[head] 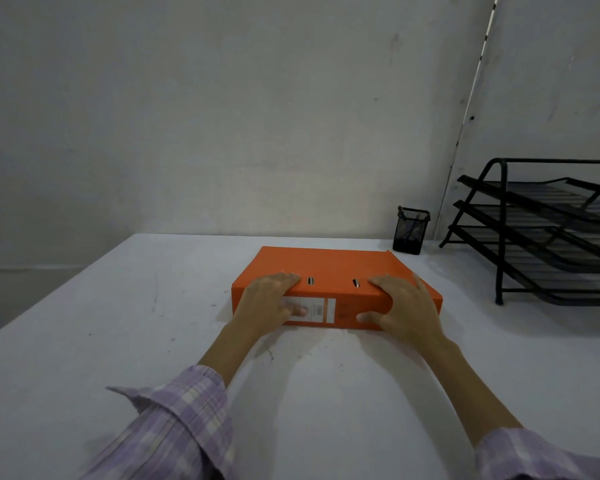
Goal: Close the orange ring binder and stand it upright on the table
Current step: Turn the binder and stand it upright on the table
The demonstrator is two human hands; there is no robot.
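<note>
The orange ring binder (329,268) lies flat and closed on the white table (118,323), its spine with a white label facing me. My left hand (271,301) grips the spine's left end, fingers over the top cover and thumb on the label. My right hand (404,308) grips the right end the same way, fingers on the cover and thumb against the spine.
A black mesh pen cup (410,230) stands just behind the binder's right rear corner. A black three-tier wire tray rack (548,230) fills the right side of the table. The wall runs close behind.
</note>
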